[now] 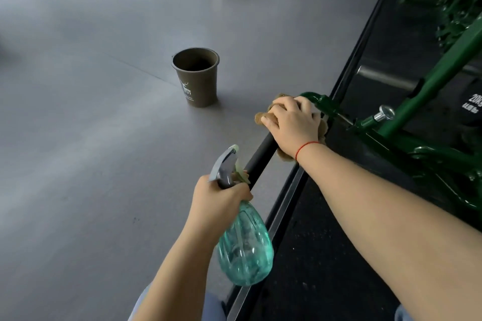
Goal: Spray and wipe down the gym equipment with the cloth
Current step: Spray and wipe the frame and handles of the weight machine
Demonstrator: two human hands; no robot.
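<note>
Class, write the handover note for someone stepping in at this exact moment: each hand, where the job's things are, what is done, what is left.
Left hand: grips the spray bottle at its neck, held above the floor beside the bar.
Right hand: grips the cloth wrapped over the black handle bar, near the green frame.
Bucket: upright on the floor, apart from the machine.
Done: the handle wipe is under way; how much has been sprayed cannot be told.
Left: probably the lower handle, then the green frame.
</note>
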